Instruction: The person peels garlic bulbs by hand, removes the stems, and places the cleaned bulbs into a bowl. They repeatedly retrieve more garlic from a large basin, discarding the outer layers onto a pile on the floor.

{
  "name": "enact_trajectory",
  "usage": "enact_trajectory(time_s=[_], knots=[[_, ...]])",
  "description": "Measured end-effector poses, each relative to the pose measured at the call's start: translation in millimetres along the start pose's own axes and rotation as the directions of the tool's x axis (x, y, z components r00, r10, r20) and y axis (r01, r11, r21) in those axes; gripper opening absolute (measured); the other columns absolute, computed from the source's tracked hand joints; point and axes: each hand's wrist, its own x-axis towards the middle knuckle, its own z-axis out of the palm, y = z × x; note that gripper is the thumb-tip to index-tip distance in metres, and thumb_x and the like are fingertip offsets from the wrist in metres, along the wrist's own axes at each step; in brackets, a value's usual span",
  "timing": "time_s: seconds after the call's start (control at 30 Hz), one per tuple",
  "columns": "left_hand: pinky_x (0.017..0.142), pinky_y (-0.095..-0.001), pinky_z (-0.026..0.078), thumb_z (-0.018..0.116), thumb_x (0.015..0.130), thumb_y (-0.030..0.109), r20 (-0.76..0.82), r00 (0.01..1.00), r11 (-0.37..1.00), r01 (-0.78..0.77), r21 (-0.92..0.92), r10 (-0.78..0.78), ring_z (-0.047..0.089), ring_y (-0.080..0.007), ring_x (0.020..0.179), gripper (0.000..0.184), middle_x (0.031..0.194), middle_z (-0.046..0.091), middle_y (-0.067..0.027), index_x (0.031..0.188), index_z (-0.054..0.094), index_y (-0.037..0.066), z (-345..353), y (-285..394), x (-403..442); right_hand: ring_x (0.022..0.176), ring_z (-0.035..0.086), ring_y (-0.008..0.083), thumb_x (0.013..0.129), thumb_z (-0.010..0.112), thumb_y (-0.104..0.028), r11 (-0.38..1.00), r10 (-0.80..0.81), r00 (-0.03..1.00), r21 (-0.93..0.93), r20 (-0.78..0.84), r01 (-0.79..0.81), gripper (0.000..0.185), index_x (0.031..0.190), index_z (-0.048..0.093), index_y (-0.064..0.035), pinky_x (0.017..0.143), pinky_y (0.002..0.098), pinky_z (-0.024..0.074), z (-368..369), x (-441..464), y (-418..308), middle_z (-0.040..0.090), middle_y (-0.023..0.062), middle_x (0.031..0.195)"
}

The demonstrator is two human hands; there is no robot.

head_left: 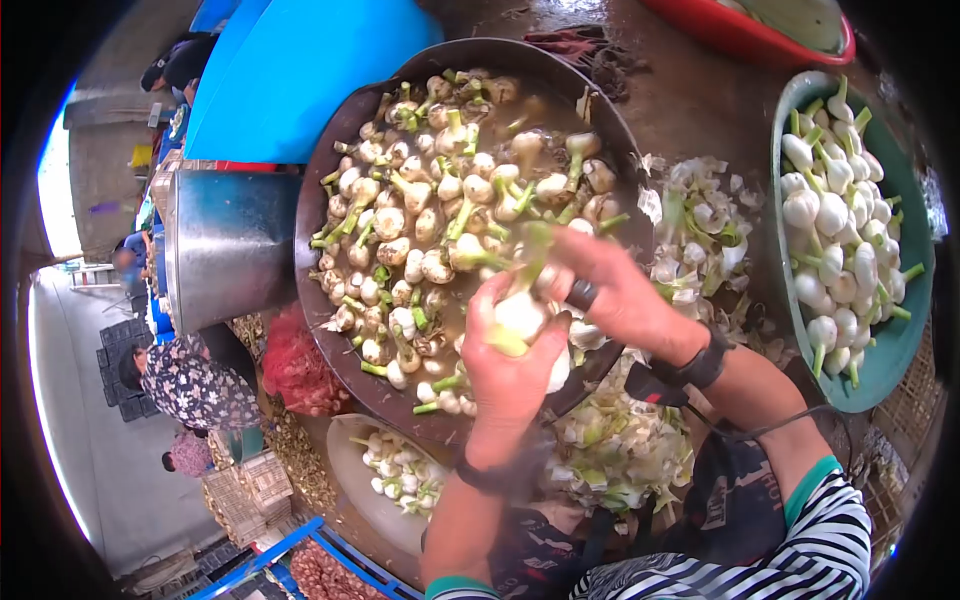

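My left hand (505, 375) is closed around a white garlic bulb (522, 315) over the near right part of a big dark round basin. My right hand (625, 300), with a dark ring on one finger, is curled against the same bulb from the right. Its fingertips are smeared by motion beside a blurred green stem (537, 243). Below the hands, the basin (318, 235) holds murky water and many garlic bulbs (425, 200) with cut green stems, several of them stained brown. Part of another white bulb (560, 370) shows just right of my left hand.
A green tub (850, 392) of clean white garlic stands at right. Peeled skins (625, 440) lie in heaps by the basin. A pale tub (345, 465) with garlic, a red net bag (300, 360), a metal drum (235, 245) and a red basin (745, 45) surround it. Other people (195, 385) are at left.
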Motion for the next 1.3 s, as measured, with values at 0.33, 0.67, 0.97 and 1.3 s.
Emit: enact_trajectory(time_s=[0.33, 0.67, 0.97, 1.3], knots=[[0.077, -0.0310, 0.050, 0.075, 0.066, 0.002, 0.136, 0.989, 0.997, 0.057, 0.049, -0.064, 0.059, -0.0195, 0.089, 0.067, 0.101, 0.058, -0.0113, 0.125, 0.044, -0.002, -4, -9, -2, 0.091, 0.055, 0.0098, 0.094, 0.051, -0.023, 0.944, 0.020, 0.993, -0.330, 0.119, 0.021, 0.043, 0.128, 0.045, 0.0017, 0.082, 0.0267, 0.0442, -18, -12, 14, 0.063, 0.0070, 0.099], [0.057, -0.0356, 0.054, 0.061, 0.079, 0.046, 0.613, 0.753, 0.292, 0.658, -0.694, -0.239, 0.062, -0.0236, 0.067, 0.065, 0.095, 0.057, -0.0165, 0.119, 0.041, -0.001, -37, -5, -30, 0.077, 0.056, 0.0107, 0.087, 0.052, -0.005, 0.998, 0.022, 0.994, -0.060, 0.108, -0.016, 0.023, 0.109, 0.058, 0.0022, 0.070, 0.0252, 0.0460, 1, -16, -1, 0.062, 0.0047, 0.085], [0.063, -0.0319, 0.053, 0.054, 0.091, 0.025, -0.006, 0.880, 0.805, 0.433, -0.406, -0.476, 0.062, -0.0213, 0.076, 0.036, 0.100, 0.058, -0.0113, 0.115, 0.050, -0.001, -21, -19, -24, 0.062, 0.061, 0.0271, 0.057, 0.068, 0.003, 0.552, -0.468, 0.882, -0.763, 0.050, 0.337, 0.054, 0.110, 0.056, 0.0009, 0.054, 0.0354, 0.0486, -13, -17, 10, 0.060, 0.0124, 0.071], [0.080, -0.0296, 0.049, 0.059, 0.088, 0.012, -0.095, 0.937, 0.781, 0.222, -0.584, -0.337, 0.059, -0.0169, 0.089, 0.024, 0.099, 0.061, -0.0104, 0.107, 0.056, -0.002, -19, -21, -13, 0.065, 0.059, 0.0107, 0.077, 0.062, 0.000, 0.996, -0.027, 0.989, -0.083, 0.146, 0.040, 0.026, 0.103, 0.063, 0.0005, 0.056, 0.0264, 0.0474, 0, -28, 1, 0.064, 0.0056, 0.078]])
